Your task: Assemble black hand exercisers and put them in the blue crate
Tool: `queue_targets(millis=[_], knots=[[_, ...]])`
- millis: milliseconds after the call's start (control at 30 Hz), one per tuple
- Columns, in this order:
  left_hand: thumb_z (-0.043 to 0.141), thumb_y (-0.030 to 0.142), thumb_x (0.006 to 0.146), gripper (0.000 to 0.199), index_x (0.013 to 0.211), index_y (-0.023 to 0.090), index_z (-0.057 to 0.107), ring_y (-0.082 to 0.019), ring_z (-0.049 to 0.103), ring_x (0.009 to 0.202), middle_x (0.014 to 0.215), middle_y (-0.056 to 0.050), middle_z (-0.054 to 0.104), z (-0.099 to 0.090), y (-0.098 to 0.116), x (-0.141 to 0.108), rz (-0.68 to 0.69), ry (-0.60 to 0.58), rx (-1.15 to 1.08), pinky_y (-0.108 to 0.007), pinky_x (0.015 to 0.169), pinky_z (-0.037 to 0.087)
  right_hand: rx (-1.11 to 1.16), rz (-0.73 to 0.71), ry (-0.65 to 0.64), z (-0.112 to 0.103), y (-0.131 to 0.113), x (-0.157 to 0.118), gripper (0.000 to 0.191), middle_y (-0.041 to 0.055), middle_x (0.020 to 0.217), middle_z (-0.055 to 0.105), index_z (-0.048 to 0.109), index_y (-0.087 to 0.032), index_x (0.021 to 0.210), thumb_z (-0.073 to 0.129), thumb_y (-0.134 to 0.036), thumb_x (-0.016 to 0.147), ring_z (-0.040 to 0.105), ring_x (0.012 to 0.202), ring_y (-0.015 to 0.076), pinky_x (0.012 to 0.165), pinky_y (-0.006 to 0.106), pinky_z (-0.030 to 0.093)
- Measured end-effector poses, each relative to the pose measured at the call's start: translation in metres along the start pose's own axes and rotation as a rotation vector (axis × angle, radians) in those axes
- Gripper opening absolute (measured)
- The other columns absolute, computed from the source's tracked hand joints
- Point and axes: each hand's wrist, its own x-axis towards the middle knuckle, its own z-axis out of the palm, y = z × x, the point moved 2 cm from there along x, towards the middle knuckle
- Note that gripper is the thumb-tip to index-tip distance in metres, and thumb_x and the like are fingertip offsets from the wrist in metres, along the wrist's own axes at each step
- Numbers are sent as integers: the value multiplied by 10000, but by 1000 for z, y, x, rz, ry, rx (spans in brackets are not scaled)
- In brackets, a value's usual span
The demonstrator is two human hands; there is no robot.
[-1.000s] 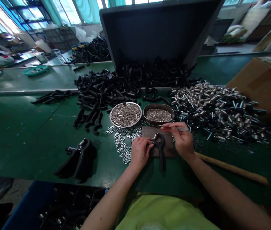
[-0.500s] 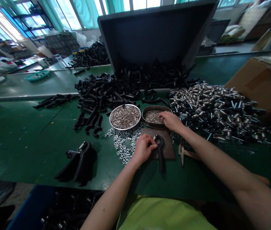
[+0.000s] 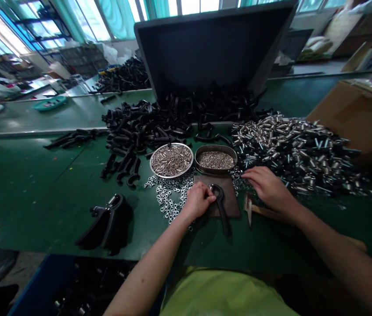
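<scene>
My left hand (image 3: 197,202) is shut around the upper end of a black plastic hand-grip handle (image 3: 222,210), which lies on a brown steel plate (image 3: 232,197). Loose steel hex nuts (image 3: 169,204) are scattered just left of that plate. My right hand (image 3: 268,186) rests with its fingers apart at the near edge of a heap of steel sleeves and black parts (image 3: 291,153). Nothing shows in its fingers. Just below it lies a hammer (image 3: 258,212) with a wooden handle.
A round steel tray of pins (image 3: 171,176) and an oval metal tin (image 3: 215,172) stand behind the plate. Black handles (image 3: 142,127) spill from a dark bin (image 3: 212,52). Assembled grips (image 3: 110,224) lie left, with a cardboard box (image 3: 347,118) right and a blue crate (image 3: 41,281) below the table edge.
My right hand has moved from over the oval tin to the right, onto the edge of the heap. My left hand stays on the black handle.
</scene>
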Motion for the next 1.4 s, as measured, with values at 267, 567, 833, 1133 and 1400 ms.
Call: queue_targets(millis=[267, 567, 833, 1133, 1400], knots=[[613, 226, 789, 44, 779, 189, 592, -194, 515, 940, 920, -30, 556, 0, 4, 1, 106, -50, 97, -297, 800, 400, -5, 220, -43, -2, 17, -113, 278, 99, 989, 658, 654, -189, 960, 405, -284, 880, 571, 956, 249, 833, 413, 482], [650, 168, 749, 89, 711, 176, 570, -167, 516, 868, 843, -15, 542, 7, 0, 0, 204, 0, 4, -279, 785, 402, -54, 346, -54, 6, 14, -138, 383, 133, 983, 622, 646, -186, 1006, 426, -467, 864, 562, 938, 273, 810, 424, 483], [672, 174, 710, 71, 733, 160, 606, -123, 512, 781, 849, 1, 523, 7, -4, 2, -44, -57, -188, -242, 726, 406, -60, 402, -183, 5, 21, -137, 331, 92, 877, 656, 603, -191, 928, 424, -460, 860, 615, 789, 252, 697, 395, 480], [647, 150, 743, 50, 704, 160, 617, -148, 528, 869, 873, -21, 537, 8, -6, -4, 97, 9, -225, -272, 820, 422, 410, 496, -111, -25, -27, -66, 346, 28, 814, 686, 561, -249, 1149, 365, -397, 906, 647, 691, 186, 610, 300, 505], [663, 176, 715, 59, 688, 157, 613, -136, 531, 788, 819, -9, 560, 8, -7, 1, -22, -25, -237, -259, 743, 435, 323, 320, 91, -12, -57, -22, 412, 57, 1035, 683, 471, -277, 1317, 357, -292, 922, 657, 901, 201, 736, 326, 536]])
